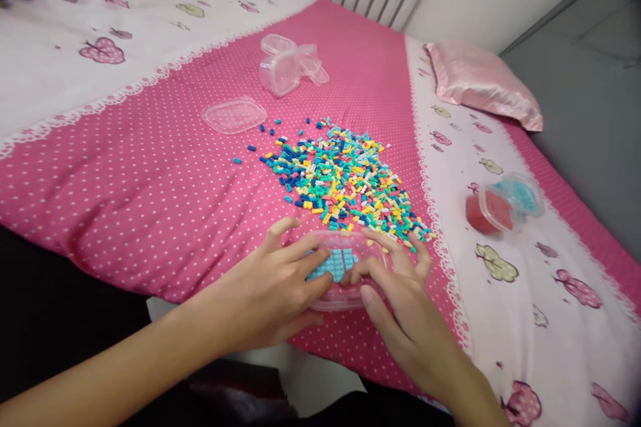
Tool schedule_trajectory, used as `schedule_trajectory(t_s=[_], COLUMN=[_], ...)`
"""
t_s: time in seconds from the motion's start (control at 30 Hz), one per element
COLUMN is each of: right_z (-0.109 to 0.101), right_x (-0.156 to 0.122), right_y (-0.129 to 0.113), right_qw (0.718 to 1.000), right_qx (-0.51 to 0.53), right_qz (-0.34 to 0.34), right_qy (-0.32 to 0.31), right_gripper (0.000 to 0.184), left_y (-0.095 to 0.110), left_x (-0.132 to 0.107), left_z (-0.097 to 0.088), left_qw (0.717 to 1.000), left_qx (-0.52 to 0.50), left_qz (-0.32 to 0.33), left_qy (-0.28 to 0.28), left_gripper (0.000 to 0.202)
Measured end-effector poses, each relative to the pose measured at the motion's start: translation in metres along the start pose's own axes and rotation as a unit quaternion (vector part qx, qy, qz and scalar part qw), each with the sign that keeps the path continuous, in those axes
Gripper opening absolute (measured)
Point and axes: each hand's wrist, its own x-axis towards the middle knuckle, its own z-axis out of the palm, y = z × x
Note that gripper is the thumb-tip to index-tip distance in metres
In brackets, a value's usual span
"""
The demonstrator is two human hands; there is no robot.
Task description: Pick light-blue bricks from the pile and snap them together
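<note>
A clear plastic container [334, 300] sits on the pink dotted bedspread near the bed's front edge, with a layer of light blue bricks [336, 263] inside. My left hand [270, 290] rests on its left side, fingers spread over the rim. On its right side lies my right hand [400, 300], fingers apart and fingertips touching the blue bricks. Just beyond the container spreads a pile of small coloured bricks [345, 177] in blue, yellow, teal, pink and white.
A clear lid [234, 115] lies left of the pile, and empty clear containers [289, 67] lie farther back. Two closed tubs, one with red bricks [491, 210] and one with blue [523, 195], sit at right. A pink pillow [481, 83] lies by the wall.
</note>
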Motion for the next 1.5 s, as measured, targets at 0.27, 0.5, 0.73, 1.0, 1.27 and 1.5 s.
schedule_trajectory(t_s=[0.27, 0.5, 0.73, 1.0, 1.27, 1.5], right_z=[-0.001, 0.008, 0.009, 0.01, 0.012, 0.013], right_x=[-0.001, 0.0, -0.001, -0.002, -0.001, 0.0], right_y=[0.002, 0.006, 0.004, 0.005, 0.007, 0.003], right_qw=[1.0, 0.997, 0.997, 0.998, 0.996, 0.997], right_qx=[0.007, -0.048, -0.055, -0.053, -0.064, -0.056], right_qz=[-0.007, -0.035, -0.036, -0.039, -0.041, -0.035], right_qy=[0.021, 0.057, 0.042, 0.025, 0.038, 0.05], right_gripper=[0.013, 0.017, 0.017, 0.017, 0.013, 0.013], left_y=[0.0, 0.001, -0.001, 0.0, 0.0, 0.0], left_x=[-0.001, -0.002, -0.002, -0.001, -0.002, -0.001], left_z=[0.0, 0.0, 0.0, 0.001, 0.001, 0.001], left_qw=[1.0, 1.0, 1.0, 1.0, 1.0, 1.0], left_qx=[-0.005, 0.003, 0.002, 0.005, 0.011, 0.013], left_qz=[0.002, 0.002, 0.004, 0.007, 0.01, 0.007], left_qy=[-0.001, 0.001, 0.004, 0.007, 0.018, 0.002], left_gripper=[0.024, 0.022, 0.025, 0.023, 0.024, 0.025])
